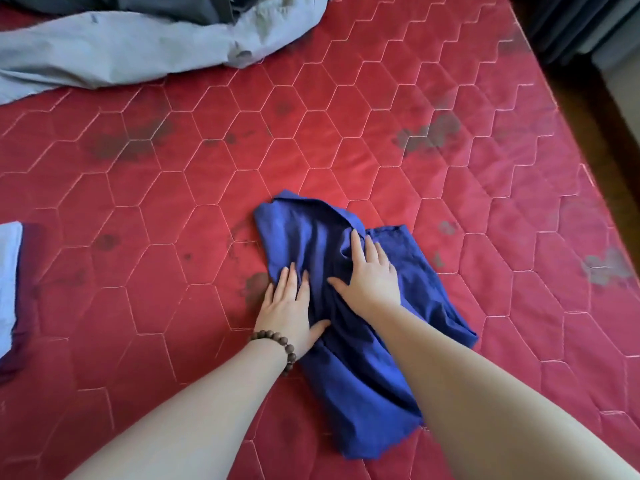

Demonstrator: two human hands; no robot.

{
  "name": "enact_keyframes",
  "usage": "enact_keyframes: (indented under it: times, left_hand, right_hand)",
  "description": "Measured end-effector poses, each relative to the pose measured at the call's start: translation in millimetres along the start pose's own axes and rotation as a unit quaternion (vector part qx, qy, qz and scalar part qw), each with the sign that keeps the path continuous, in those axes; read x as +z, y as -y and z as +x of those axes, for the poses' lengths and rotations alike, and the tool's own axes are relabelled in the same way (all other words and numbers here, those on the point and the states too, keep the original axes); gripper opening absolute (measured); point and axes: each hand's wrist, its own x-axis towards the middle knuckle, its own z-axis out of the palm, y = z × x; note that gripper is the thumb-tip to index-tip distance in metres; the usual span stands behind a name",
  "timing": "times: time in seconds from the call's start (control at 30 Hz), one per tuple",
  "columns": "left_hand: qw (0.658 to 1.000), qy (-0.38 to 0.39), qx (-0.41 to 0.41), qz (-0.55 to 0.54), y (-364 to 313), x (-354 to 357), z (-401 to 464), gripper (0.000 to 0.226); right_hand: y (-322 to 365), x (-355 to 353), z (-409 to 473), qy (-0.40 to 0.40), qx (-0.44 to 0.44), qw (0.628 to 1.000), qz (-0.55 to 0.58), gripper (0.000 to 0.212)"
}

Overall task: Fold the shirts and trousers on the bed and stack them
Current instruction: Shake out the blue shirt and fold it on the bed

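Note:
A crumpled blue garment (298, 233) lies in the middle of the red quilted mattress (346, 140). My left hand (289, 306), with a brown bead bracelet at the wrist, lies flat on the garment's left edge, fingers spread and thumb on the cloth. Flat on the middle of the garment rests my right hand (369, 275), fingers apart, pressing on a bunched fold. Neither hand grips the cloth. At the far left, light grey trousers (114, 50) lie unfolded, with a dark grey garment (166, 5) behind them.
A folded pale blue piece on top of a dark purple one (10, 282) sits at the left edge. The mattress's right edge (568, 109) runs diagonally, with dark floor and a curtain beyond it.

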Motion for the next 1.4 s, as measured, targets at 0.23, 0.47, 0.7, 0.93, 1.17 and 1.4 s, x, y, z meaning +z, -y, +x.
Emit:
enact_keyframes:
  times: [0.23,0.47,0.7,0.93,1.17,1.4]
  left_hand:
    - [0.999,0.017,-0.025,0.019,12.7,17.5,-45.6,0.088]
    - [0.997,0.034,-0.057,0.048,60.0,28.2,-104.9,0.087]
    - [0.984,-0.061,-0.16,-0.052,87.3,7.2,-129.0,0.066]
    - [0.971,-0.168,-0.089,-0.143,68.0,-17.6,-95.5,0.07]
    - [0.983,-0.042,-0.122,-0.131,77.9,-1.0,-67.8,0.081]
    - [0.946,-0.157,-0.161,-0.235,73.9,-17.3,-77.9,0.039]
  right_hand:
    - [11.0,39.8,-59.8,-0.001,-0.024,0.999,-0.031,0.075]
    - [52.7,74.1,-132.8,0.056,-0.085,0.995,-0.01,0.068]
    - [100.3,89.5,-168.4,0.122,-0.177,0.976,0.017,0.066]
    - [112.4,47.4,-129.0,-0.005,-0.11,0.987,0.118,0.04]
    - [123.0,34.0,-59.9,0.141,-0.129,0.972,0.139,0.06]
    - [146.9,21.7,-61.2,0.14,-0.083,0.943,0.291,0.032]
